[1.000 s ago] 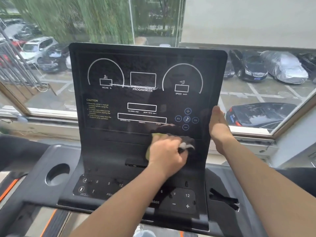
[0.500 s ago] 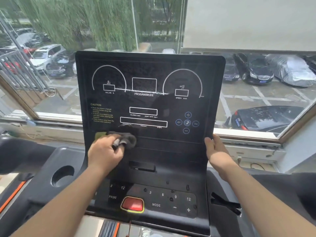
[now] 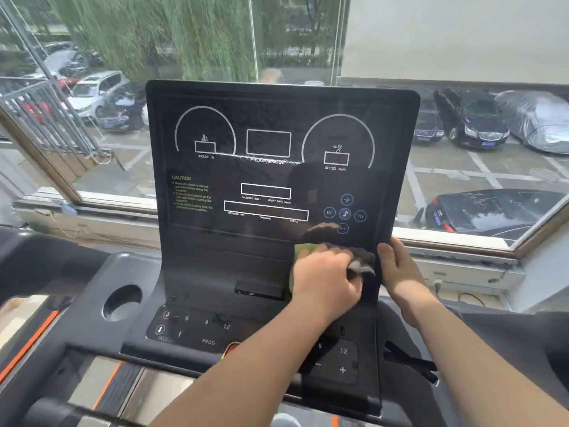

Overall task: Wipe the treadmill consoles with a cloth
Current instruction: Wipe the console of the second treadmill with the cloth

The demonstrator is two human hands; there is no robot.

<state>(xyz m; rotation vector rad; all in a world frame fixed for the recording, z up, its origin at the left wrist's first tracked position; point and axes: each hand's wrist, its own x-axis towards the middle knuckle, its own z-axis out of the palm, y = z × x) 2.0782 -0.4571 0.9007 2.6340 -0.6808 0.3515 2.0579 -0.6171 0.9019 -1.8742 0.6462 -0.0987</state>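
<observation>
The black treadmill console [image 3: 277, 180] stands upright in front of me, with white dial outlines and a lower button panel [image 3: 197, 328]. My left hand [image 3: 326, 282] is closed on a crumpled cloth [image 3: 360, 260], yellow-green and dark grey, and presses it against the lower right of the display, just under the round music buttons. My right hand [image 3: 400, 269] grips the console's right edge, thumb on the front face, almost touching the cloth. My left forearm covers the red stop button and part of the right keypad.
A round cup holder [image 3: 121, 302] sits left of the button panel, and a slot holder [image 3: 406, 359] is on the right. The treadmill frame has orange trim [image 3: 27, 346] at lower left. A window [image 3: 462, 41] over parked cars is right behind the console.
My left hand swept the cloth from the lower left of the display across to the lower right. My right hand stayed on the console's right edge, having slid down it earlier.
</observation>
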